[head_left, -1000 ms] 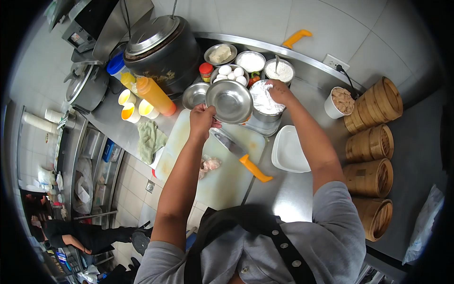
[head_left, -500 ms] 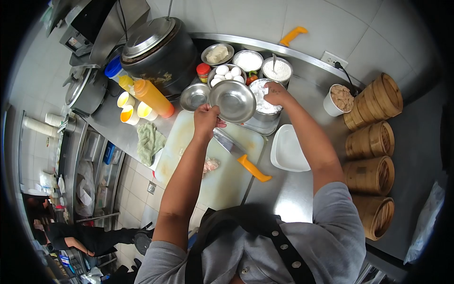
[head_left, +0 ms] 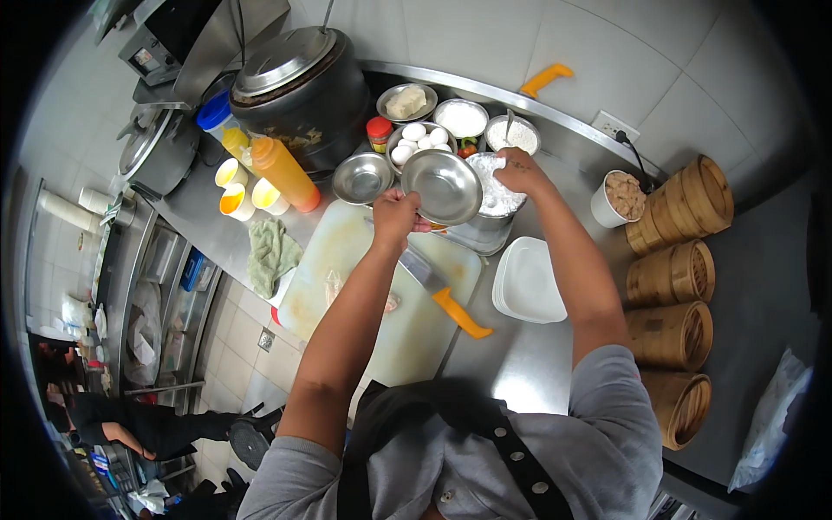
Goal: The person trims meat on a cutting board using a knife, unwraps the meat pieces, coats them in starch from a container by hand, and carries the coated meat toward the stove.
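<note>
My left hand (head_left: 397, 215) grips a shallow steel bowl (head_left: 442, 186) by its near edge, fingers closed on the rim. No contents show in the bowl, which hangs over the far end of a cutting board (head_left: 338, 234). My right hand (head_left: 523, 171) is at a container of white powder (head_left: 497, 195), its fingers bent together at the far side of the powder. Their tips are partly hidden, and I cannot see what they hold. On the board lie a cleaver with an orange handle (head_left: 462, 314) and some pale raw meat (head_left: 392, 303), partly behind my left forearm.
Behind stand a bowl of eggs (head_left: 414, 141), an empty steel bowl (head_left: 361, 179) and a spooned powder bowl (head_left: 513, 137). White trays (head_left: 529, 280), a tub of minced filling (head_left: 622, 198) and bamboo steamers (head_left: 667, 336) sit right. Squeeze bottles (head_left: 284, 175) and a cloth (head_left: 273, 256) are left.
The view has shifted a little. My left hand has brought the steel bowl slightly right, closer to the powder container. My right hand has moved slightly right and stays at the powder.
</note>
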The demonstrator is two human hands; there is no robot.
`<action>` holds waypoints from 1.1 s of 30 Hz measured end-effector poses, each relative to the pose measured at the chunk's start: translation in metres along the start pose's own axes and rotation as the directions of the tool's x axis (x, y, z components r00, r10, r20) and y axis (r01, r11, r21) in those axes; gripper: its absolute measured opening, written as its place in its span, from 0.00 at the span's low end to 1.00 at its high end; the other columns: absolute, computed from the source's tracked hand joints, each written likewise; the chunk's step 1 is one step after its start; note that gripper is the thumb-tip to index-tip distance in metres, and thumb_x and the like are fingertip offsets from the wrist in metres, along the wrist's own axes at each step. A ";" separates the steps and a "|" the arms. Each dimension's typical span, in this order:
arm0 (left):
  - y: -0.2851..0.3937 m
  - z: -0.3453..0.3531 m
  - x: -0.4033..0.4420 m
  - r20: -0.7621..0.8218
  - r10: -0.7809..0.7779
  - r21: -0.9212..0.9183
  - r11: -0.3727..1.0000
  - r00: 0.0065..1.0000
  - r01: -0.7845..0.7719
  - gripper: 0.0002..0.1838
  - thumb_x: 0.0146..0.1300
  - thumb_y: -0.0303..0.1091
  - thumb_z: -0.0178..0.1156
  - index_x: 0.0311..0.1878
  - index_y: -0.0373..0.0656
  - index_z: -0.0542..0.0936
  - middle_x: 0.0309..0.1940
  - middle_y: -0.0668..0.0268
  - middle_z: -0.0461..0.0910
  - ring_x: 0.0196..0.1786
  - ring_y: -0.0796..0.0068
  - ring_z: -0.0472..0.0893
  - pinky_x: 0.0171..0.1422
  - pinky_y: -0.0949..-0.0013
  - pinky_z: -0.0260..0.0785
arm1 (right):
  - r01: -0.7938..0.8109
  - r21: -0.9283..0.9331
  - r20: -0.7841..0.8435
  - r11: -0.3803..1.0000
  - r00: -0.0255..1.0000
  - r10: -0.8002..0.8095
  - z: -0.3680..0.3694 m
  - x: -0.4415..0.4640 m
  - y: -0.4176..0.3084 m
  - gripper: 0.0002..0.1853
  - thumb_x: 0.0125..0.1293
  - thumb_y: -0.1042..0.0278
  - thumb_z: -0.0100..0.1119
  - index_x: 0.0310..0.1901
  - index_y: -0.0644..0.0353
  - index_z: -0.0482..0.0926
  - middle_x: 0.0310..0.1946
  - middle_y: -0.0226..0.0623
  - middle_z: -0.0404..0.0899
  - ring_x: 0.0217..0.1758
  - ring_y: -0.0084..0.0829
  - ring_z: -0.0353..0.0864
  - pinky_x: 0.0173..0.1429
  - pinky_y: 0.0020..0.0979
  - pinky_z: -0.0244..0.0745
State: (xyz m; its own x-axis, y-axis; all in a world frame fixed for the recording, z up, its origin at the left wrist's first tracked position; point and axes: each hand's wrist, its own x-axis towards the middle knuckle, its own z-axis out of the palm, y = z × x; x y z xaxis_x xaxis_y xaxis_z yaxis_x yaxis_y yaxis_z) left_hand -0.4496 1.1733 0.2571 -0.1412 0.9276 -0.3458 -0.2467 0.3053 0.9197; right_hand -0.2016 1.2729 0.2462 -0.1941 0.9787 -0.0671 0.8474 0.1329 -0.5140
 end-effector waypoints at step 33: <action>-0.037 -0.218 0.006 -0.222 -0.053 0.135 0.987 0.974 0.085 0.09 0.47 0.25 0.59 0.27 0.40 0.67 0.15 0.62 0.71 0.12 0.71 0.72 0.14 0.67 0.71 | -0.378 0.889 0.417 0.260 0.901 -0.117 0.169 -0.071 -0.204 0.13 0.62 0.82 0.48 0.49 0.67 0.72 0.39 0.39 0.80 0.38 0.28 0.81 0.41 0.29 0.77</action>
State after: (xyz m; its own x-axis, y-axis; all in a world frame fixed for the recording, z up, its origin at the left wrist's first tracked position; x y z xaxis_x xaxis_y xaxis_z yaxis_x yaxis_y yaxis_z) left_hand -0.6506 1.1201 0.1806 -0.3376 0.8390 -0.4267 -0.1256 0.4091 0.9038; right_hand -0.4443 1.1500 0.2118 -0.4804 0.8011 -0.3569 -0.1460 -0.4743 -0.8682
